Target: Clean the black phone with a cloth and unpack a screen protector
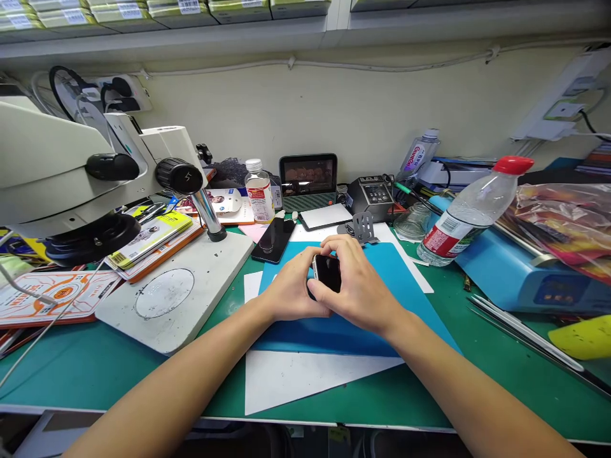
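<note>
Both my hands meet over a blue mat (pixel 410 299) in the middle of the bench. Between them is a small black phone (pixel 327 272) with a silver edge, its dark screen facing up. My left hand (pixel 290 291) wraps its left side with curled fingers. My right hand (pixel 354 281) grips its right side and top, thumb lying on the screen's lower edge. The lower part of the phone is hidden by my fingers.
A white microscope (pixel 71 172) on a white base plate (pixel 172 299) fills the left. Another black phone (pixel 273 240) lies behind the mat. A tilted water bottle (pixel 470 213) rests on a blue heating unit (pixel 515 270) at right. Tweezers (pixel 520 334) lie right; white paper (pixel 296 375) lies in front.
</note>
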A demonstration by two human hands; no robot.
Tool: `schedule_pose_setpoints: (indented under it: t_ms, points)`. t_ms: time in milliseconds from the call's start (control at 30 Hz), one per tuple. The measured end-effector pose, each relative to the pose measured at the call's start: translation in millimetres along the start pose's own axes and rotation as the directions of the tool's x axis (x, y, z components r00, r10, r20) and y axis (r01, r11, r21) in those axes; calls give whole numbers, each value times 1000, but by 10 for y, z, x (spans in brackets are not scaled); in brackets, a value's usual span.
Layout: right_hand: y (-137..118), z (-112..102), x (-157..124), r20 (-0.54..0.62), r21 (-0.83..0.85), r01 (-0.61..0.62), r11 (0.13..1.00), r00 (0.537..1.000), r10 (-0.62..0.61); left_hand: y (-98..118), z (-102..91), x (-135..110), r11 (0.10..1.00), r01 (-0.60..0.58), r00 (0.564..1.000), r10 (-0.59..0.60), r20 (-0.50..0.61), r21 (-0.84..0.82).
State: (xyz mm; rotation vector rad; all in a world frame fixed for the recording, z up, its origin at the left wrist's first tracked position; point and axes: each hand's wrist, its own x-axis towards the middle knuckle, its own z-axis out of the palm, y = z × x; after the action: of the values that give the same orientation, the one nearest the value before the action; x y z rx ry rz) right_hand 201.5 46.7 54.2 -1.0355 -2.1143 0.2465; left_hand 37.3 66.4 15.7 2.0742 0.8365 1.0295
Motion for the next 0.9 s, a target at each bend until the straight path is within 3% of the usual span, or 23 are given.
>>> schedule_pose_setpoints:
  t_ms: [267, 567, 900]
  points:
    - [-21, -36, -30, -55, -70, 50, 996, 997, -54, 82, 66, -23, 996, -86, 995, 86, -48, 14]
    - [-69, -77, -31, -89, -155, 70, 985, 992, -85, 143, 111, -46, 982, -119, 990, 128, -55, 146]
    - [-76, -96, -58, -121, -132, 96, 987, 986, -112, 171, 144, -70, 969, -152, 985, 165, -52, 196]
